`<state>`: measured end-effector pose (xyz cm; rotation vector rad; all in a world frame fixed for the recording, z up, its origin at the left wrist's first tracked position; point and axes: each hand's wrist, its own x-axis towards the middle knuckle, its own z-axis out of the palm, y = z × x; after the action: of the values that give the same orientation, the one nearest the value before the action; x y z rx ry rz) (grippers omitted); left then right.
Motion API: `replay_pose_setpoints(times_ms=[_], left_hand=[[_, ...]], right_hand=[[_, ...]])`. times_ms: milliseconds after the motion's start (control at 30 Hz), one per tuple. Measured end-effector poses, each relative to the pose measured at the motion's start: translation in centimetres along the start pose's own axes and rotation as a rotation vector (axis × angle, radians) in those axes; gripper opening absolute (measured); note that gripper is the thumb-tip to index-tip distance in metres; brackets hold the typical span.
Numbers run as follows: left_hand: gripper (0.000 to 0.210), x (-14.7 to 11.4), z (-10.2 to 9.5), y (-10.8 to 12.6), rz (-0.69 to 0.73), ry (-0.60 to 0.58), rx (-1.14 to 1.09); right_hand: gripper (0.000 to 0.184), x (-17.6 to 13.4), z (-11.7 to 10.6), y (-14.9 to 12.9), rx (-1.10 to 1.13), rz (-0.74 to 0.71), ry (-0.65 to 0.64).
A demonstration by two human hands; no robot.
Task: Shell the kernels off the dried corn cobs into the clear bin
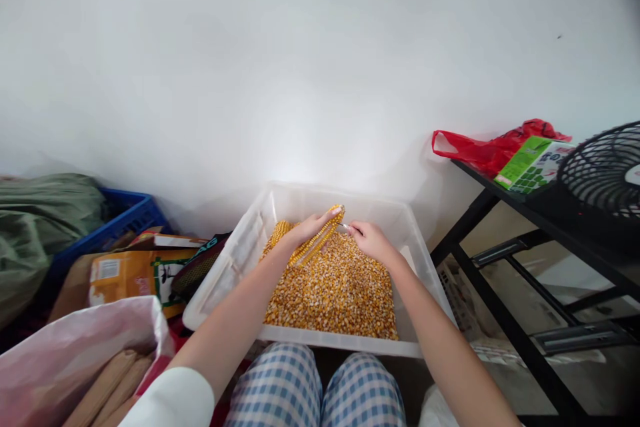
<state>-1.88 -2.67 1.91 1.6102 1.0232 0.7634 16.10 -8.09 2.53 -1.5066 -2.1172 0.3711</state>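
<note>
Golden corn took centre stage: one cob [317, 242] up in the left hand [311, 228], partly bared, above a great heap of loose kernels [340, 294]!

What a pile it was, spread broad across the white plastic bin [345, 342], so plenty looked done; yet this cob was only part-way there, a pale bare track running along its side with packed yellow rows beside it. The left hand had it firmly gripped, slanting over the heap, thumb near the upper end. Across came the right hand [369, 238], fingers closed round a small metal tool [344, 226], its tip right by the cob; touching or just short, you couldn't tell. And more remained: other cobs [281, 230] lay at the bin's far left, rows seemingly full, their exact number hidden behind the left arm.
</note>
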Motion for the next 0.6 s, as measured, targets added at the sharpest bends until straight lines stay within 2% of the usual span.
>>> replay_pose_setpoints(times_ms=[233, 367, 500, 600], left_hand=[[0.038, 1.0, -1.1, -1.5, 0.109, -0.086, 0.399], [0.036, 1.5, -1.0, -2.2, 0.214, -0.065, 0.639], [0.042, 1.7, -0.3, -1.4, 0.267, -0.002, 0.576], [0.051, 1.8, -0.2, -0.7, 0.214, 0.076, 0.395]], right_hand=[[0.029, 0.2, 0.7, 1.4, 0.006, -0.033, -0.196], [0.031, 0.2, 1.4, 1.5, -0.014, -0.03, -0.295], [0.03, 0.1, 2.1, 0.4, 0.072, -0.082, -0.385], [0.032, 0.0, 2.1, -0.3, 0.066, -0.093, -0.345]])
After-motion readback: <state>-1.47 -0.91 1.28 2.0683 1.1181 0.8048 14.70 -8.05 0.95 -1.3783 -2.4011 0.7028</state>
